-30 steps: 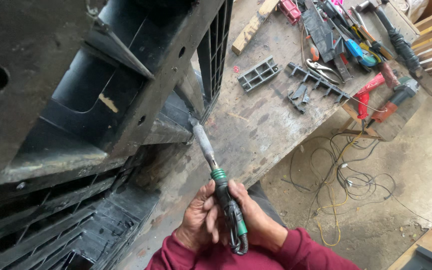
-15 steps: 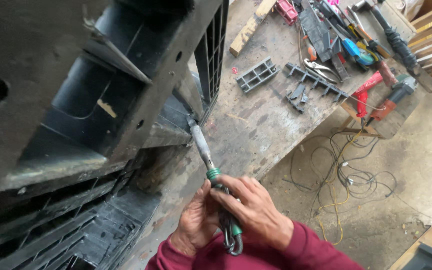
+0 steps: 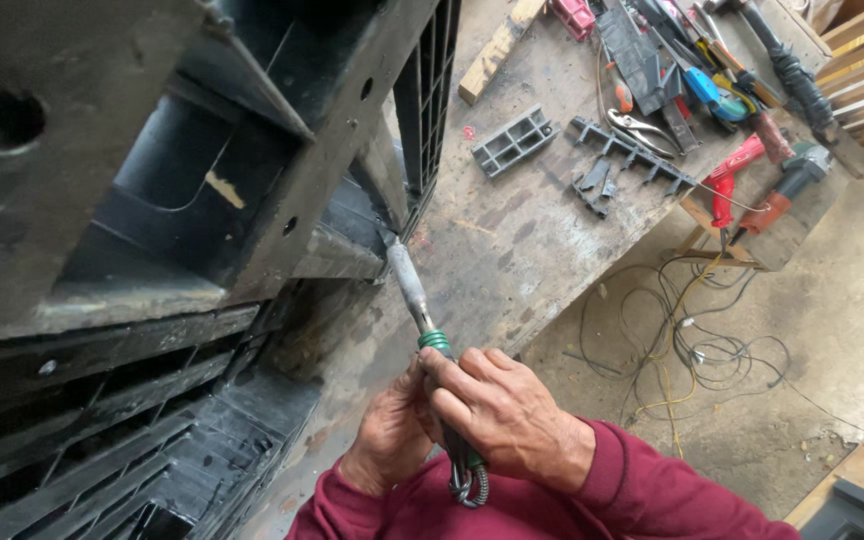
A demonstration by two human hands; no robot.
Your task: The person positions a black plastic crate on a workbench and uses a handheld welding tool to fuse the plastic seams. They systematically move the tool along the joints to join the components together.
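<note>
Both hands grip one long tool with a metal shaft [image 3: 409,283] and a green-wrapped handle. My left hand [image 3: 384,442] wraps the handle from below on the left. My right hand [image 3: 500,415] closes over it from the right, fingers across the green wrap. The shaft's tip touches the lower corner of a big black plastic pallet [image 3: 202,180] standing tilted on the workbench [image 3: 512,240]. A coiled cord hangs from the handle's end under my hands.
Broken black plastic pieces [image 3: 514,140] lie on the bench. Pliers [image 3: 642,128], a red power tool [image 3: 727,180], an angle grinder [image 3: 787,190] and other tools crowd its far right end. Tangled cables [image 3: 692,340] lie on the concrete floor. More black pallets [image 3: 132,440] are stacked lower left.
My hands shifted slightly on the handle; the right hand now covers more of it. The tool stays pressed against the pallet corner.
</note>
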